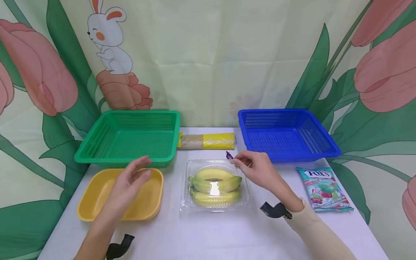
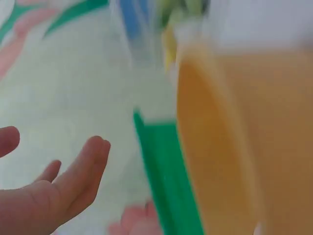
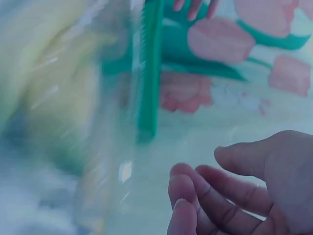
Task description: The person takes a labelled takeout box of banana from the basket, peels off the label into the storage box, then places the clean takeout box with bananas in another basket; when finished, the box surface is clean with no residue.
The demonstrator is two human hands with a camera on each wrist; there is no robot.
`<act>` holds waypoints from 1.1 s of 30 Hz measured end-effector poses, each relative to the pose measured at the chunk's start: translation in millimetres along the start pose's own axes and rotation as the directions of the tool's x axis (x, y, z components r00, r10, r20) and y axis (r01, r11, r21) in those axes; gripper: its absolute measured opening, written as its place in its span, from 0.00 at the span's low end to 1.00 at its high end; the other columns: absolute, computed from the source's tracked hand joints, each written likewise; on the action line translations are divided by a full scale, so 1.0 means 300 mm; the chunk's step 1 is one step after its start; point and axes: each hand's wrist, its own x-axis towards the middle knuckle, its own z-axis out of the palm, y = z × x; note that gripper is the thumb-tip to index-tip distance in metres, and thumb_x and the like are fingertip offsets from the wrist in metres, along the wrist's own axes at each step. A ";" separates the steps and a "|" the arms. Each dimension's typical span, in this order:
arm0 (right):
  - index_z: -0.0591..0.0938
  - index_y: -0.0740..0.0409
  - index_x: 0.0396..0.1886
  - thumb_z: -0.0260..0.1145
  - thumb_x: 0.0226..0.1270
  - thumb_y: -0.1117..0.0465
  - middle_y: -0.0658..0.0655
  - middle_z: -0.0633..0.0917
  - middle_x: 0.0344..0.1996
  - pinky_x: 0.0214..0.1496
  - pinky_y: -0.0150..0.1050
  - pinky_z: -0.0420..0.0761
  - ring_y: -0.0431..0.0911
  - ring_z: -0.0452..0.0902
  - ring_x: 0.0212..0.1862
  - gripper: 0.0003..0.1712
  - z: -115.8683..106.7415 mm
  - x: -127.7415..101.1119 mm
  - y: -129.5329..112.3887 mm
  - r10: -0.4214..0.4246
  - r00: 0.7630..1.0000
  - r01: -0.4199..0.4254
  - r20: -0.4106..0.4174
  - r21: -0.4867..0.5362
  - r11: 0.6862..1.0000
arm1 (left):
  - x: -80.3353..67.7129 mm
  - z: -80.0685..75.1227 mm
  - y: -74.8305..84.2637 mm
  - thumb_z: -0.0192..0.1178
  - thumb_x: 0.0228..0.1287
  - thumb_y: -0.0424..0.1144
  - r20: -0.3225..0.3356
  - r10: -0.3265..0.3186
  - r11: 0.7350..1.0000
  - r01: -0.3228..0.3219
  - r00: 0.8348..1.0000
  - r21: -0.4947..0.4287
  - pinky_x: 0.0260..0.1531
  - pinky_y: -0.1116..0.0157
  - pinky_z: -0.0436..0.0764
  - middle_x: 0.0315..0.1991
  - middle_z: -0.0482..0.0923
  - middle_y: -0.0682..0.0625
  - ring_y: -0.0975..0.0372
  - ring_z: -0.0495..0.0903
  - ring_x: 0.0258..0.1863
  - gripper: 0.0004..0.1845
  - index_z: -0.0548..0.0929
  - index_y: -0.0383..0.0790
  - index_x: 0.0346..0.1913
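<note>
A clear plastic clamshell box [image 1: 183, 202] with bananas [image 1: 216, 186] inside sits in the middle of the table. My right hand [image 1: 256, 168] is over its far right corner, fingers loosely bent and the thumb apart from them. A small purple wrapped candy [image 1: 229, 155] shows right at those fingertips. In the right wrist view nothing appears between the thumb [image 3: 239, 159] and fingers. My left hand [image 1: 128, 187] hovers above the yellow basin [image 1: 83, 206], holding nothing, its fingers relaxed. The left wrist view shows its fingers [image 2: 90, 169] beside the basin.
A green basket [image 1: 130, 161] stands behind the basin, and a blue basket [image 1: 289, 157] at the back right. Between them lies a yellow packet of thin sticks [image 1: 218, 141]. A FOX'S candy bag [image 1: 325, 189] lies at the right edge. A printed curtain [image 1: 201, 65] hangs behind.
</note>
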 end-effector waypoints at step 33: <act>0.61 0.63 0.82 0.61 0.82 0.44 0.77 0.77 0.69 0.51 0.51 0.91 0.62 0.82 0.65 0.42 0.123 -0.168 0.200 0.406 0.856 -0.508 0.319 0.373 0.777 | 0.095 0.381 -0.102 0.58 0.78 0.43 0.188 -0.208 0.963 0.235 0.960 -0.132 0.72 0.38 0.75 0.82 0.54 0.25 0.32 0.62 0.79 0.41 0.53 0.25 0.82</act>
